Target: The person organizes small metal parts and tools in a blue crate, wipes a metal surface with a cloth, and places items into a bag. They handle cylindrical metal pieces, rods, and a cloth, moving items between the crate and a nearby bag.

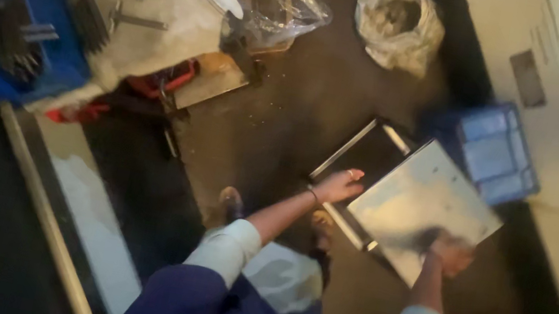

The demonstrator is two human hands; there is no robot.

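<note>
Shiny sheet metal, a flat square panel, is held tilted above the dark floor. The left hand grips its near-left edge with fingers curled over the rim; the right hand presses on its lower corner, too blurred to tell how the fingers are closed. Just beyond the panel sits a small blue crate, contents unclear. A large blue crate at upper left holds dark metal parts. A white sack stands open.
</note>
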